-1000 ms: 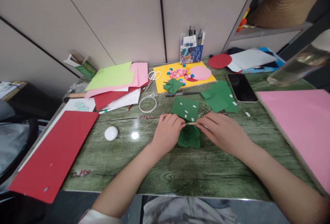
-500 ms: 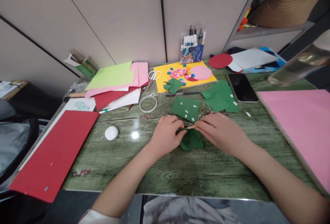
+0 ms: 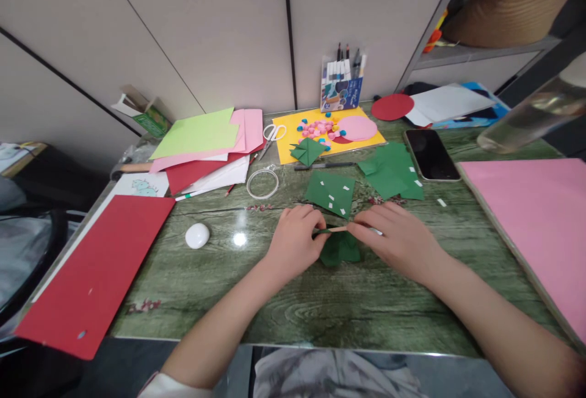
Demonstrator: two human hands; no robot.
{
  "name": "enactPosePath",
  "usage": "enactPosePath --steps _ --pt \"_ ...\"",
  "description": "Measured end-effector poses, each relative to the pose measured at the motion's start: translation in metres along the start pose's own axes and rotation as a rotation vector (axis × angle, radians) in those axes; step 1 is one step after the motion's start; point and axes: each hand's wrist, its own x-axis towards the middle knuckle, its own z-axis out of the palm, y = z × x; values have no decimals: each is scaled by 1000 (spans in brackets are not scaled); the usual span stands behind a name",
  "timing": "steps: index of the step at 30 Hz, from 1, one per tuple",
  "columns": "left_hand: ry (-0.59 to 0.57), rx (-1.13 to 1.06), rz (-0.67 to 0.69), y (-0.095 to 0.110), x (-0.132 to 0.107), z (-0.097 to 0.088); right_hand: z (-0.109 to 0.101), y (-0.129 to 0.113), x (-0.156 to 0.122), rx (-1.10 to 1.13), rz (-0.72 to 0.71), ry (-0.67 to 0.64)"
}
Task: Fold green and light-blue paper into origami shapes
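Note:
Both hands meet over a dark green folded paper (image 3: 339,248) near the middle of the table. Between them runs a thin tan stick (image 3: 339,229). My left hand (image 3: 300,233) is closed in a pinch at the stick's left end, where a bit of dark green shows by the fingertips. Closed on the stick's other side is my right hand (image 3: 396,236), with a pale end showing past its fingers. Just beyond lies a green paper square (image 3: 336,187) dotted with small white bits. I cannot make out the stick's exact kind.
More green sheets (image 3: 389,169) and a phone (image 3: 431,154) lie to the right, by a pink board (image 3: 531,215). Scissors (image 3: 273,133), a ring of tape (image 3: 262,184) and a white rounded object (image 3: 197,235) are leftward. A clear bottle (image 3: 522,114) leans into view at right.
The tan stick now lies more level, and a longer stretch of it shows between my hands. A pale end has come into view past my right fingers. Both hands stay nearly in place.

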Motion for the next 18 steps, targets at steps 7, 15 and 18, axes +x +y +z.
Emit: enactPosePath --steps 7,15,18 --pt "0 -29 25 2 -2 -3 -2 -2 1 -4 1 32" --pt "3 -29 39 0 -1 -3 -2 1 1 -25 -2 34" --pt "9 -7 52 0 -1 -4 -1 1 1 -25 9 28"
